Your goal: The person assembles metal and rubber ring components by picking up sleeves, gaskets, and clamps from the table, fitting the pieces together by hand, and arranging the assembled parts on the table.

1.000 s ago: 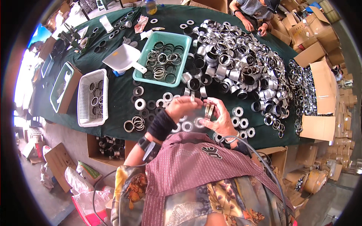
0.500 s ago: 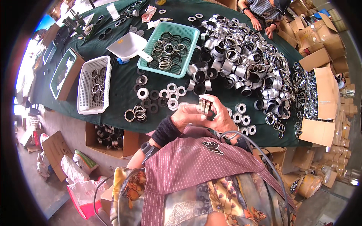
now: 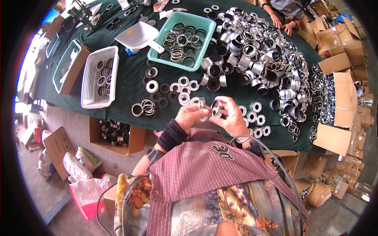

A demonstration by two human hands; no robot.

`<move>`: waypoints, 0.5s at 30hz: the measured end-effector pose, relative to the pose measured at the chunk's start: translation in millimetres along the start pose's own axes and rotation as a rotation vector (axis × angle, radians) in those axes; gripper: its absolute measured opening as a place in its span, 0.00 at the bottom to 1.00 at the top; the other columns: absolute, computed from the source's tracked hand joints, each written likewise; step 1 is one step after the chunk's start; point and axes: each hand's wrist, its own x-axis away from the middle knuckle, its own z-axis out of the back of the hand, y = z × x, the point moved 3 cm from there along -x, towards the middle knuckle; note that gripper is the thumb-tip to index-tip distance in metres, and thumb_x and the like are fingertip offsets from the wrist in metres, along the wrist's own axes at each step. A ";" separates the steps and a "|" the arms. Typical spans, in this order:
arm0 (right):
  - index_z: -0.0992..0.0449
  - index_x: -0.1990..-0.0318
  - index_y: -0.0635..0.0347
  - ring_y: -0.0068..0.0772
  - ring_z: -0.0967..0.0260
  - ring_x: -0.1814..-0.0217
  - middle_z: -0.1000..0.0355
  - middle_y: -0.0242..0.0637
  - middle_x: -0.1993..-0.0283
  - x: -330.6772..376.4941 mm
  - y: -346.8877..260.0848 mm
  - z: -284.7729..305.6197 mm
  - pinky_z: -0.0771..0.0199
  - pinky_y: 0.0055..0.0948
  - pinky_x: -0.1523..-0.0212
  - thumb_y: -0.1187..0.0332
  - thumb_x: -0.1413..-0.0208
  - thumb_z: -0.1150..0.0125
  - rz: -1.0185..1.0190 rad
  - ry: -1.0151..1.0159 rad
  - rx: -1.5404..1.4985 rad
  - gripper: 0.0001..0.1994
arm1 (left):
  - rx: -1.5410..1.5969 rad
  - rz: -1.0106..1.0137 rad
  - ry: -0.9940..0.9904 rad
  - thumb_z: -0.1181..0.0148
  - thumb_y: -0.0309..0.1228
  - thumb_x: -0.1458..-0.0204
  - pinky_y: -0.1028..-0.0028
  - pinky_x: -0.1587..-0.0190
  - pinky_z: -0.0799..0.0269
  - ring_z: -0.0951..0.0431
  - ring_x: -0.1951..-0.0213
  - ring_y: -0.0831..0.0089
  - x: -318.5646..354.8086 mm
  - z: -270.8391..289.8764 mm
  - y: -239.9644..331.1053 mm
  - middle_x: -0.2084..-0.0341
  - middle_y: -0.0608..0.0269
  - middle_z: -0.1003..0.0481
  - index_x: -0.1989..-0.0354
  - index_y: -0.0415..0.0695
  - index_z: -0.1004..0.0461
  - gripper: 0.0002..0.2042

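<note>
Above the table's near edge, my left hand point(image 3: 189, 115) pinches a thin metal ring point(image 3: 202, 104) between thumb and fingers. Just to its right, my right hand point(image 3: 233, 118) grips another metal ring point(image 3: 215, 107), dark inside; whether it is one or a few together I cannot tell. A small gap parts the two rings. Loose thin rings point(image 3: 148, 108) lie to the left of my hands. Flat silver and dark washers point(image 3: 184, 98) lie just beyond my left hand, and more silver washers point(image 3: 260, 119) to the right of my right hand.
A green basket point(image 3: 154, 40) and a white basket point(image 3: 83, 84) hold rings. A white dustpan point(image 3: 136, 36) lies between them. A big heap of metal collars point(image 3: 252, 59) covers the right side. At the far right stand cardboard boxes point(image 3: 342, 98). Another person's hands point(image 3: 289, 27) rest beyond the heap.
My hands have drawn apart, and the stack of rings held between them is now split, part in each hand. The view has shifted a little, moving the table contents slightly up.
</note>
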 end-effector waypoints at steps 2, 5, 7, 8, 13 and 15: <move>0.41 0.44 0.63 0.34 0.35 0.43 0.36 0.41 0.48 -6.3 8.4 -4.4 0.31 0.32 0.43 0.77 0.61 0.26 0.111 -0.054 -0.443 0.35 | 0.059 0.008 0.071 0.42 0.29 0.45 0.83 0.67 0.31 0.25 0.67 0.84 -0.5 13.0 -2.1 0.67 0.70 0.21 0.57 0.42 0.22 0.09; 0.41 0.45 0.63 0.31 0.36 0.44 0.36 0.39 0.49 -12.0 -0.7 -22.7 0.33 0.31 0.42 0.77 0.61 0.26 0.155 -0.100 -0.502 0.35 | 0.209 0.040 0.098 0.43 0.29 0.44 0.83 0.66 0.29 0.24 0.65 0.83 7.9 10.7 5.4 0.65 0.68 0.21 0.57 0.43 0.23 0.08; 0.40 0.43 0.63 0.32 0.36 0.42 0.36 0.40 0.46 -10.0 -1.8 -31.1 0.34 0.30 0.43 0.79 0.64 0.26 0.052 -0.151 -0.428 0.37 | 0.335 0.048 0.078 0.42 0.27 0.45 0.85 0.68 0.31 0.24 0.67 0.84 10.0 17.0 1.0 0.65 0.68 0.21 0.58 0.44 0.23 0.07; 0.40 0.43 0.63 0.32 0.36 0.42 0.36 0.40 0.46 -7.8 -5.6 -32.6 0.34 0.30 0.43 0.79 0.64 0.26 0.047 -0.151 -0.428 0.37 | 0.338 0.052 0.079 0.42 0.27 0.45 0.85 0.68 0.31 0.24 0.67 0.84 11.8 21.3 -1.3 0.65 0.68 0.21 0.58 0.44 0.23 0.07; 0.38 0.40 0.60 0.46 0.34 0.44 0.36 0.44 0.45 0.8 2.2 -40.5 0.32 0.34 0.45 0.73 0.65 0.30 0.320 -0.204 0.491 0.38 | 0.100 0.113 0.131 0.40 0.27 0.46 0.86 0.73 0.35 0.28 0.73 0.88 16.2 50.1 -25.0 0.69 0.71 0.21 0.61 0.45 0.22 0.06; 0.38 0.40 0.60 0.46 0.34 0.44 0.36 0.44 0.45 3.1 14.2 -42.2 0.31 0.35 0.46 0.73 0.64 0.31 0.292 -0.222 0.540 0.38 | -0.004 0.147 0.115 0.39 0.29 0.47 0.86 0.73 0.35 0.28 0.73 0.88 17.1 55.8 -34.5 0.70 0.72 0.21 0.61 0.45 0.21 0.06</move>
